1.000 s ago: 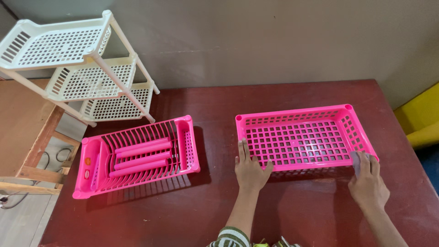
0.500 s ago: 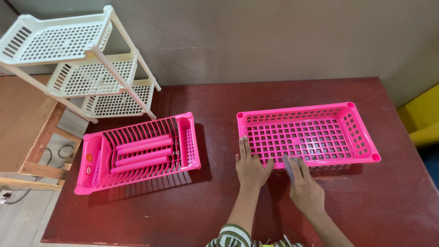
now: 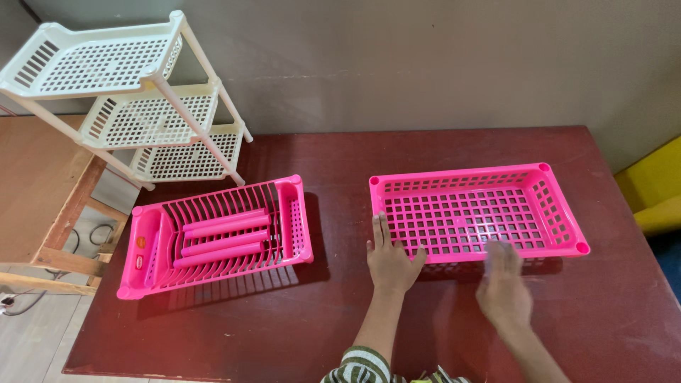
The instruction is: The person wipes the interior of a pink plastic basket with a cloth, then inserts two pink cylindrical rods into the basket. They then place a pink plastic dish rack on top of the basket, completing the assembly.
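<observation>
Two hands, left hand (image 3: 389,261) and right hand (image 3: 504,291), touch pink basket (image 3: 477,213).

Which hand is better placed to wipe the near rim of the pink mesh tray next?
Right, probably. The right hand is blurred at the near rim of the pink mesh tray, fingers on its edge. The left hand lies flat at the tray's near-left corner, apparently steadying it.

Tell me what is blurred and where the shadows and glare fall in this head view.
Head view: the right hand is smeared by motion blur at the near rim of the pink basket, while the left hand is sharp; the pink dish rack casts a slatted shadow toward the camera on the red table; faint glare on the basket floor.
</observation>
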